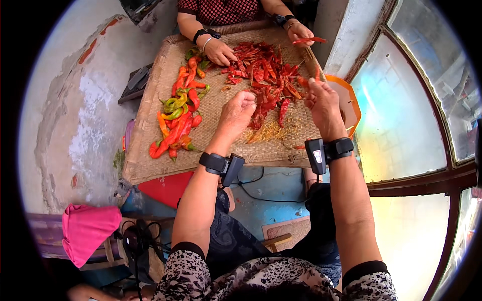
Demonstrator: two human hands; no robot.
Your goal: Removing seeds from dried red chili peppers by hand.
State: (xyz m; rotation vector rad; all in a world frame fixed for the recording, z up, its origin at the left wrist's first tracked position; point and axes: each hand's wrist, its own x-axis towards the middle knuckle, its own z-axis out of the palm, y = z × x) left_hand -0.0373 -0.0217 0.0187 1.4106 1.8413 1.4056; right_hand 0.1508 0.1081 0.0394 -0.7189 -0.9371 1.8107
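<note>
A pile of dried red chilies (261, 65) lies on a woven tray (211, 118). My left hand (237, 114) is closed over the tray, just left of the pile; anything in its fingers is hidden. At the tray's right edge, my right hand (324, 103) pinches a dried red chili (303, 81) between thumb and fingers. Yellow seeds (268, 132) are scattered below the pile. Fresh red and green peppers (175, 135) form a row along the tray's left side.
Across the tray sits another person; one hand (220, 52) reaches into the pile, the other (301, 34) holds a red chili. An orange-rimmed container (355, 103) stands beside my right hand. Windows (401, 110) border the right, a wall (85, 115) the left. Pink cloth (90, 231) lies lower left.
</note>
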